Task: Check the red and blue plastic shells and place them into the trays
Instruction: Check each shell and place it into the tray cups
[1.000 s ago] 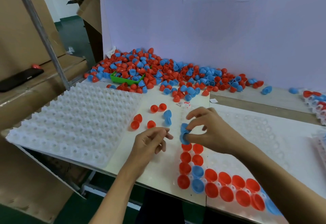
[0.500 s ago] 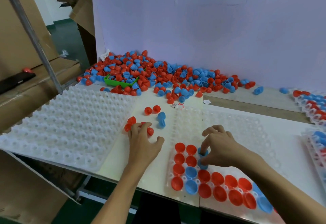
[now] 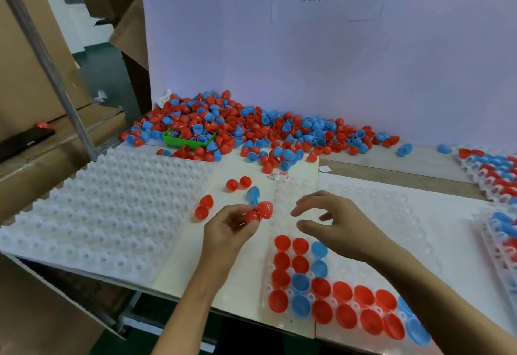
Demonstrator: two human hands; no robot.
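Above the worktop (image 3: 251, 296), two red shells (image 3: 258, 212) sit pinched in the left hand (image 3: 226, 231), its grip closed round them. Just beside, the right hand (image 3: 335, 226) hovers with fingers loosely spread over the clear tray (image 3: 363, 206), whose near pockets hold red and blue shells (image 3: 321, 296).

The red and blue shells (image 3: 282, 133) heaped at twelve o'clock are smooth, glossy plastic. The clear tray (image 3: 391, 215) at three o'clock is thin, shiny, translucent plastic; the white tray (image 3: 98, 215) at nine o'clock looks matt and dimpled. The worktop (image 3: 240, 284) is smooth matt white board. Brown cardboard (image 3: 25, 83) at ten o'clock is dull, beside a grey metal pole (image 3: 56, 80).
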